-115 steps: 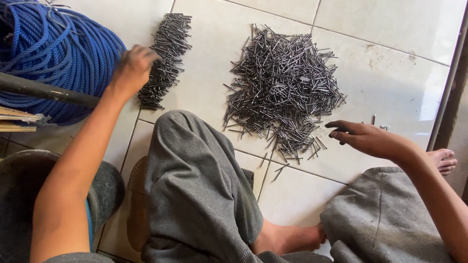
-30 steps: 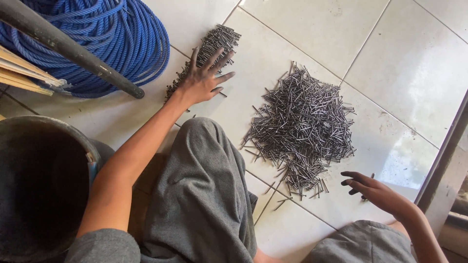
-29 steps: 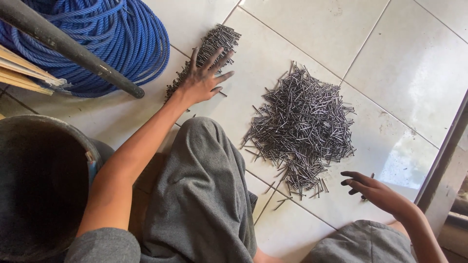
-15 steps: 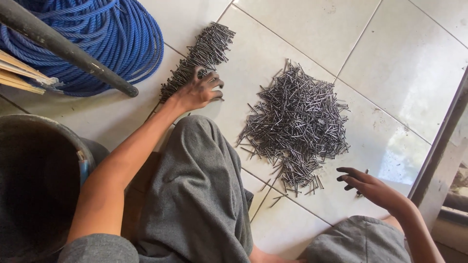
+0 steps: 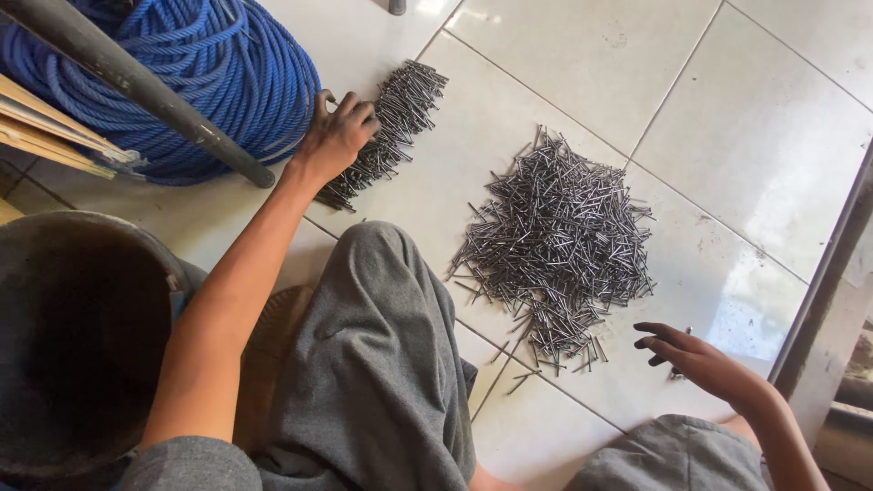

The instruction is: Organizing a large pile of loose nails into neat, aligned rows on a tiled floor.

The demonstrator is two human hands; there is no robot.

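Note:
A loose heap of dark steel nails [image 5: 555, 245] lies on the white tiled floor in front of me. To its left, a tidy row of aligned nails [image 5: 391, 127] stretches along the tile. My left hand [image 5: 336, 136] rests on the left side of that row, fingers curled over the nails. My right hand [image 5: 696, 359] hovers low over the floor just right of the heap's near edge, fingers loosely bent; one or two stray nails lie under it. My grey-trousered knee [image 5: 373, 355] is raised between my arms.
A big coil of blue rope [image 5: 191, 73] sits at the upper left, crossed by a dark metal pipe [image 5: 136, 82]. Wooden slats [image 5: 55, 123] poke in from the left. A dark round bucket [image 5: 77, 336] stands at lower left. A metal door frame [image 5: 832, 300] bounds the right.
My left hand has shifted from the right of the aligned row to its left side, by the rope, and curled its fingers. My right hand has barely moved. The view has tilted.

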